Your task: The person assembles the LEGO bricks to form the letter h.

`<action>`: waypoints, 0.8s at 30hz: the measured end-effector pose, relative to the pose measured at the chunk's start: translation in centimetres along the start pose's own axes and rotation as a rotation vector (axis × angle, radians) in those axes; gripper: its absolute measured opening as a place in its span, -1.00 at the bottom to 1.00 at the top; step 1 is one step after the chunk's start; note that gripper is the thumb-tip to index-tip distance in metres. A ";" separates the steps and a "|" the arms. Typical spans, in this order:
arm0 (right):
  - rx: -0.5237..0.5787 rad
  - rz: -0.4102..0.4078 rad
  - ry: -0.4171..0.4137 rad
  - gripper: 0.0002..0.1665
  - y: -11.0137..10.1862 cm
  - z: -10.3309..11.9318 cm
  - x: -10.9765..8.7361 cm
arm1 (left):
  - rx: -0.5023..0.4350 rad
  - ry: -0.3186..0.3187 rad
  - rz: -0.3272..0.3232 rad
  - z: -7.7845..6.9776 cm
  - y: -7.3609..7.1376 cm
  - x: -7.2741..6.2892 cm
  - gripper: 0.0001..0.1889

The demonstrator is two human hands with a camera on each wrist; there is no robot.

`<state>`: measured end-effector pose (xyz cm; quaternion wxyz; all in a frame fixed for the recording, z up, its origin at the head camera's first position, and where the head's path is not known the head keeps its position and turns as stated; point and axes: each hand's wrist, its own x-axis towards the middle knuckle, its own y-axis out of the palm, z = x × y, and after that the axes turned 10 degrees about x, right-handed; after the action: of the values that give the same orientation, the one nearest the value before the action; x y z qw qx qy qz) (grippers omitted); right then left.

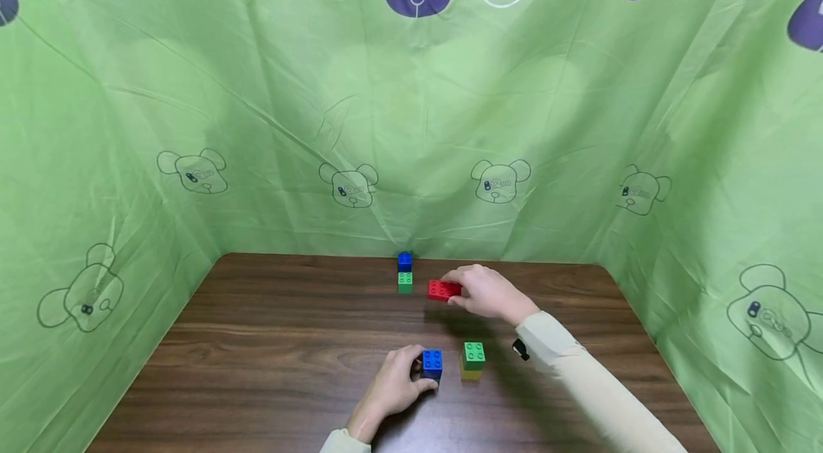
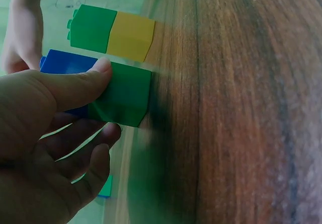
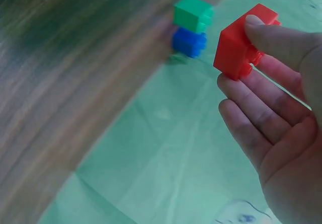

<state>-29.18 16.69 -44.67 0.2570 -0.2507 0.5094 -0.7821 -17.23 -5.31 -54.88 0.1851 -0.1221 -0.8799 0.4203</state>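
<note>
Nearest: the left hand [image 1: 393,377] grasps a short tower, a blue plastic square-topped brick [image 1: 432,356] over a dark green plastic brick [image 2: 126,94], thumb on its near side; whether the base touches the wood-grain worktop [image 1: 276,360] I cannot tell. Just to the right of that tower, untouched, stands a second one: a light green plastic square-topped brick [image 1: 474,351] on a yellow plastic brick [image 2: 132,36]. Farther out, the right hand [image 1: 487,291] pinches the right-hand end of an oblong red plastic brick [image 1: 440,289], which appears to be held clear of the worktop. Key relation: the red brick lies beyond both towers, and in left-right terms between them, its long axis running roughly crosswise, along the line from one tower to the other. Judgement: the next move turns on this offset, since the red brick is well apart from both towers and mainly a toward-the-body shift would bring it over them. Farthest: a small green plastic brick [image 1: 405,282], left of the red one, with a small blue plastic brick [image 1: 404,261] just behind it, near the printed green curtain [image 1: 418,103].
</note>
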 end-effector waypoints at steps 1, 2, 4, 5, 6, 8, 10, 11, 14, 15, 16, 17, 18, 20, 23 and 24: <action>-0.004 -0.012 -0.007 -0.59 -0.4 0.2 -0.4 | -0.006 0.005 0.001 0.0 0.0 0.1 -0.69; -0.005 -0.023 -0.011 -0.59 -0.8 0.4 -0.8 | -0.012 0.007 0.004 -0.1 0.1 0.1 -0.70; -0.019 -0.041 -0.022 -0.57 -1.5 0.8 -1.5 | -0.025 0.004 0.011 -0.2 0.1 0.2 -0.71; -0.026 -0.047 -0.023 -0.57 -1.8 1.0 -1.9 | -0.024 0.002 0.012 -0.3 0.2 0.3 -0.71; -0.028 -0.049 -0.026 -0.56 -2.1 1.2 -2.2 | -0.027 0.000 0.013 -0.4 0.2 0.3 -0.70; -0.034 -0.051 -0.037 -0.55 -2.5 1.7 -2.9 | -0.026 -0.001 0.013 -0.6 0.3 0.5 -0.69; -0.033 -0.045 -0.054 -0.56 -2.8 2.1 -3.5 | -0.025 0.002 0.006 -0.7 0.5 0.8 -0.68; -0.027 -0.041 -0.061 -0.57 -2.8 2.4 -3.9 | -0.026 0.007 0.000 -0.8 0.5 0.9 -0.68; -0.013 -0.027 -0.083 -0.60 -2.7 3.0 -4.8 | -0.031 0.016 -0.010 -1.0 0.7 1.1 -0.69; -0.002 -0.019 -0.089 -0.61 -2.6 3.1 -5.1 | -0.035 0.016 -0.011 -1.0 0.7 1.2 -0.70; 0.003 -0.012 -0.091 -0.63 -2.4 3.3 -5.4 | -0.038 0.015 -0.013 -1.0 0.8 1.3 -0.70; 0.008 -0.003 -0.091 -0.63 -2.2 3.4 -5.7 | -0.042 0.013 -0.013 -1.0 0.9 1.3 -0.71; 0.012 0.007 -0.091 -0.64 -1.9 3.5 -5.9 | -0.045 0.012 -0.013 -1.1 0.9 1.4 -0.71; 0.022 0.029 -0.087 -0.65 -1.4 3.6 -6.5 | -0.057 0.004 -0.007 -1.1 1.2 1.4 -0.70; 0.043 0.059 -0.074 -0.65 -0.7 3.8 -7.2 | -0.060 -0.004 -0.002 -1.1 1.4 1.5 -0.68; 0.051 0.066 -0.072 -0.66 -0.5 3.9 -7.4 | -0.060 -0.007 -0.002 -1.1 1.5 1.5 -0.67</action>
<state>-21.25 19.13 -43.85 0.3068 -0.2550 0.4876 -0.7766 -18.00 -3.07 -55.12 0.1788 -0.1253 -0.8928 0.3940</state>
